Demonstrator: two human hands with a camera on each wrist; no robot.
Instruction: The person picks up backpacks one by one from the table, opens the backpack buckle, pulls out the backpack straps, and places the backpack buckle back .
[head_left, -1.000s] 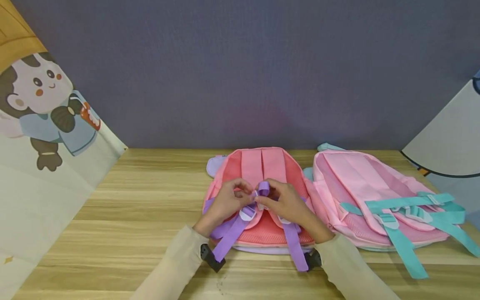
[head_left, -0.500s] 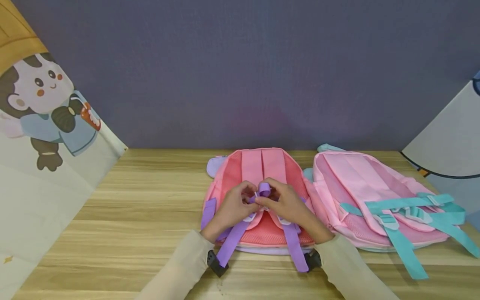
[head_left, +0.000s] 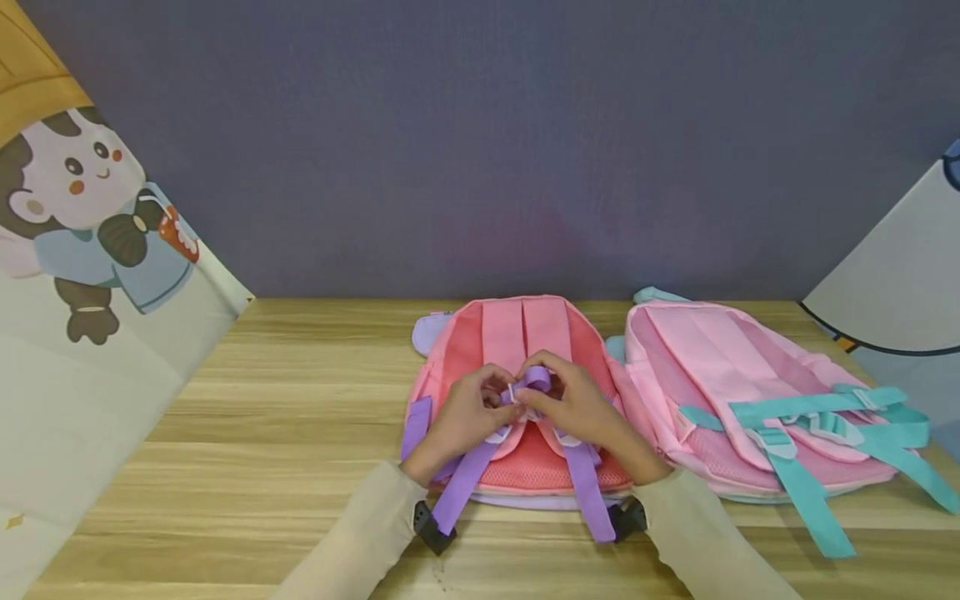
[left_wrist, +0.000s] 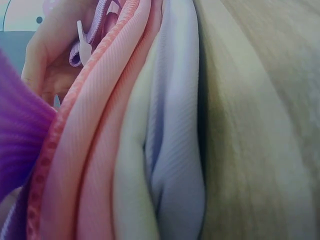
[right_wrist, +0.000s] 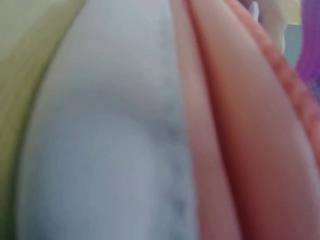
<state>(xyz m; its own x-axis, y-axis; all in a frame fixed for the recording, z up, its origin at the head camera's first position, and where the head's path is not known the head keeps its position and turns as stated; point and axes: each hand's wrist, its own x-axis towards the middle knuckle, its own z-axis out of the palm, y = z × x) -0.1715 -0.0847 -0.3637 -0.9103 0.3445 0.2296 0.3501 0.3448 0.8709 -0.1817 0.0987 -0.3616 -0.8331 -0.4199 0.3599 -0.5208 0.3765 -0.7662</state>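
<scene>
In the head view a coral-pink backpack (head_left: pixel 517 475) lies with its back panel and shoulder straps up. Over its middle, my left hand (head_left: pixel 468 412) pinches a purple strap beside a small white plastic buckle (head_left: pixel 512 392). My right hand (head_left: pixel 576 406) pinches the same strap, which rises in a small purple loop (head_left: pixel 537 378) between the hands. Two purple strap tails (head_left: pixel 587 492) hang toward the front. The left wrist view catches fingers (left_wrist: pixel 47 55) near a white buckle part (left_wrist: pixel 83 45); the backpack's side fills most of both wrist views.
A light-pink backpack (head_left: pixel 720 358) with teal straps (head_left: pixel 813 508) lies against the right side of the coral one. Both rest on a wooden table (head_left: pixel 225 467). A dark panel (head_left: pixel 480 150) stands behind, and a printed cloth (head_left: pixel 97 400) borders the left.
My left hand has moved slightly right, closer to the right hand. The purple loop has shifted a little to the right. A purple strap now stands out at the backpack's left side.
</scene>
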